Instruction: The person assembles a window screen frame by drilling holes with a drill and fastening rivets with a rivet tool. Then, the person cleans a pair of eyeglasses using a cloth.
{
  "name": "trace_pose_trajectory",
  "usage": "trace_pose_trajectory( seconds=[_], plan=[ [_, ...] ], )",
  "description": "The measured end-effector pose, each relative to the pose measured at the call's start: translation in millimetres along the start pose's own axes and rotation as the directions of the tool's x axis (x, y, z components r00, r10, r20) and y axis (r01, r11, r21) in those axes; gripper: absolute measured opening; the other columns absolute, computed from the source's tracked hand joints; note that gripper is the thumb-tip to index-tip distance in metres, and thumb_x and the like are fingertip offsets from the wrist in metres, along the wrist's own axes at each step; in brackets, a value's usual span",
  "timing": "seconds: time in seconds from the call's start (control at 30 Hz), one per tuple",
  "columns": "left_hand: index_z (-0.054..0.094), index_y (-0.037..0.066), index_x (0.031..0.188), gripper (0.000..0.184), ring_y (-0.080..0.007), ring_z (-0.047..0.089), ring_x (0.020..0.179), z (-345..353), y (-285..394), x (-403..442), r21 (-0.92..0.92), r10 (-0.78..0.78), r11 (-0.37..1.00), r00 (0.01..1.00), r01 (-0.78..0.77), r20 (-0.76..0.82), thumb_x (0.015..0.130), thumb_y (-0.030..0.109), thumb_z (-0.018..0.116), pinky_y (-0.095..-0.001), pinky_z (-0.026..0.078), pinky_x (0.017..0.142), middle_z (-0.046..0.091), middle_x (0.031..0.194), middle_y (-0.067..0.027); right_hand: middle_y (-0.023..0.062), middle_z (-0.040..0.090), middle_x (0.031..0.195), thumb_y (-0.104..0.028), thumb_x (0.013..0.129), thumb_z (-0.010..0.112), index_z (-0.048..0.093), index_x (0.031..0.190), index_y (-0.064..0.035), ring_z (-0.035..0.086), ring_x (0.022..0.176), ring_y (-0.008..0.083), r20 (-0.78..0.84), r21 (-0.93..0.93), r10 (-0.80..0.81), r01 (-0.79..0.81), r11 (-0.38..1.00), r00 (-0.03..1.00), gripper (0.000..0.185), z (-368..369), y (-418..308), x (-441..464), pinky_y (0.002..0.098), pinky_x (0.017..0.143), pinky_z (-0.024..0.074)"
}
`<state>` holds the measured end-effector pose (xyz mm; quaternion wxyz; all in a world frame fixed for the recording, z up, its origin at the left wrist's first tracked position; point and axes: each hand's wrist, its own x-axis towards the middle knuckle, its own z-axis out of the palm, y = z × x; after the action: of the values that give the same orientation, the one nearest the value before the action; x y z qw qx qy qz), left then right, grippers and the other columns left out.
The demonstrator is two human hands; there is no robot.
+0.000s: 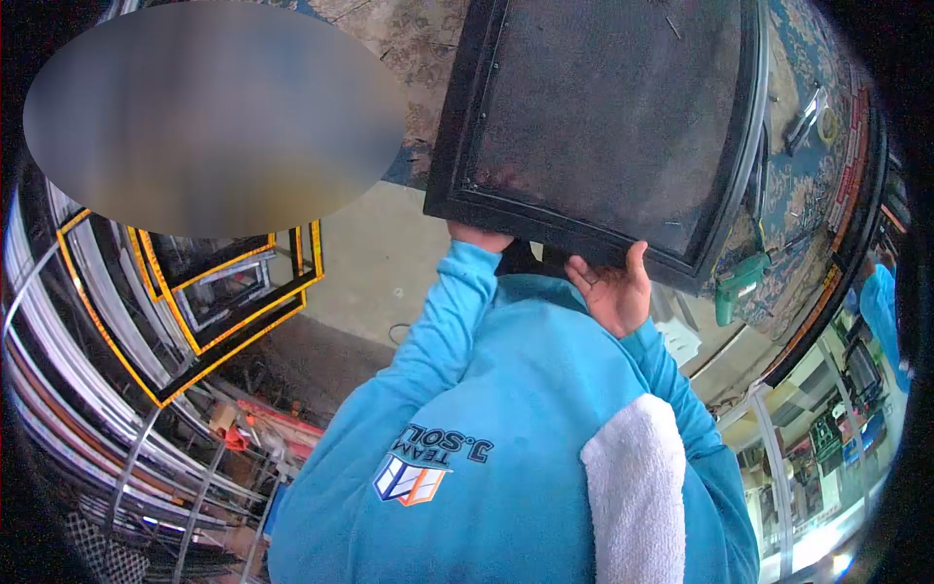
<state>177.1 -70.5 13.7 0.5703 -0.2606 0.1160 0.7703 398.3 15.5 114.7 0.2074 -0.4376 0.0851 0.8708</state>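
A black-framed mesh screen (613, 107) lies at the top of the head view, its near edge towards my body. My left hand (479, 237) is at the near left corner of that edge, its fingers hidden under the frame as it grips it. Further right, my right hand (615, 295) is turned palm up, with thumb and fingers apart. Its thumb tip meets the near edge of the frame, and nothing shows in the palm. A few small thin pieces lie on the mesh.
Right of the screen, a green power tool (741, 288) rests on the patterned work surface (793, 175), with a roll of tape (827, 125) further back. Yellow-edged black frames (185, 321) and long metal profiles (73, 428) stand at left. A white towel (637, 496) hangs over my shoulder.
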Motion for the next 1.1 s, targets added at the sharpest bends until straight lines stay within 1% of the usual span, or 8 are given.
trace_pose_trajectory(
  seconds=[0.23,0.6,0.73,0.77,0.8,0.9,1.03,1.1],
  plan=[
    [0.059,0.014,0.122,0.057,-0.0385,0.050,0.120,-31,-7,13,-0.051,0.017,0.999,0.999,-0.015,0.048,0.094,0.057,0.035,-0.0647,0.032,0.105,0.058,0.125,-0.0160,0.0183,0.061,0.122,-0.062,0.093,0.046,0.045,0.137,-0.0070,0.064,0.106,0.0352,-0.036,0.016,0.019,-0.018,1.000,0.999,0.070,3,0,0,0.0483,0.097,0.0504],
    [0.052,0.016,0.137,0.057,-0.0338,0.045,0.130,-21,-10,14,0.888,0.207,0.420,0.973,-0.185,0.105,0.090,0.049,0.055,-0.0510,0.033,0.110,0.049,0.142,-0.0109,0.0201,0.060,0.121,-0.065,0.092,0.047,0.045,0.136,-0.0045,0.062,0.106,0.0355,-0.077,-0.013,0.017,-0.018,1.000,0.997,0.074,12,-2,-2,0.0495,0.098,0.0480],
    [0.035,0.014,0.146,0.060,-0.0380,0.041,0.134,-10,-3,13,0.723,0.061,0.678,0.990,-0.136,0.129,0.100,0.051,0.028,-0.0579,0.030,0.112,0.045,0.145,-0.0145,0.0217,0.059,0.120,-0.065,0.092,0.047,0.045,0.135,-0.0021,0.061,0.106,0.0361,-0.064,-0.020,0.026,-0.027,0.999,0.998,0.076,13,-1,-1,0.0499,0.099,0.0467],
    [0.035,0.013,0.147,0.060,-0.0384,0.040,0.134,-5,0,13,0.965,0.073,-0.020,0.962,-0.261,0.262,0.101,0.050,0.028,-0.0576,0.030,0.112,0.045,0.145,-0.0152,0.0217,0.059,0.120,-0.065,0.092,0.047,0.045,0.135,-0.0021,0.061,0.106,0.0361,-0.064,-0.019,0.025,-0.026,0.999,0.998,0.076,13,-1,-1,0.0499,0.099,0.0467],
    [0.035,0.012,0.147,0.060,-0.0388,0.040,0.134,-3,2,13,0.659,-0.013,-0.703,0.931,-0.267,0.364,0.101,0.049,0.028,-0.0572,0.030,0.112,0.045,0.144,-0.0159,0.0218,0.059,0.120,-0.065,0.092,0.047,0.045,0.135,-0.0017,0.061,0.106,0.0362,-0.073,-0.021,0.024,-0.026,0.999,0.997,0.077,13,-1,-1,0.0499,0.099,0.0467],
    [0.038,0.010,0.144,0.059,-0.0385,0.043,0.130,-32,-1,17,0.948,0.005,-0.147,0.958,-0.282,0.286,0.100,0.048,0.031,-0.0587,0.030,0.112,0.046,0.143,-0.0168,0.0222,0.059,0.120,-0.065,0.092,0.046,0.044,0.136,-0.0012,0.061,0.107,0.0363,-0.075,-0.011,0.028,-0.028,1.000,0.997,0.078,11,-2,-2,0.0501,0.099,0.0467],
    [0.044,0.010,0.140,0.057,-0.0399,0.046,0.127,-38,-1,24,0.946,-0.001,-0.251,0.977,-0.207,0.213,0.099,0.049,0.035,-0.0622,0.029,0.110,0.048,0.140,-0.0168,0.0230,0.058,0.123,-0.066,0.092,0.045,0.044,0.136,-0.0013,0.060,0.108,0.0363,-0.074,0.003,0.048,-0.048,0.999,0.996,0.078,12,-1,1,0.0497,0.099,0.0472],
    [0.055,0.016,0.132,0.051,-0.0348,0.050,0.123,-48,-8,26,0.891,0.310,0.374,0.940,-0.259,0.143,0.093,0.049,0.048,-0.0528,0.035,0.108,0.056,0.133,-0.0115,0.0211,0.058,0.124,-0.066,0.092,0.045,0.043,0.137,-0.0032,0.061,0.109,0.0350,-0.041,-0.015,0.058,-0.058,0.998,0.997,0.077,12,1,3,0.0478,0.099,0.0481]
  ],
)
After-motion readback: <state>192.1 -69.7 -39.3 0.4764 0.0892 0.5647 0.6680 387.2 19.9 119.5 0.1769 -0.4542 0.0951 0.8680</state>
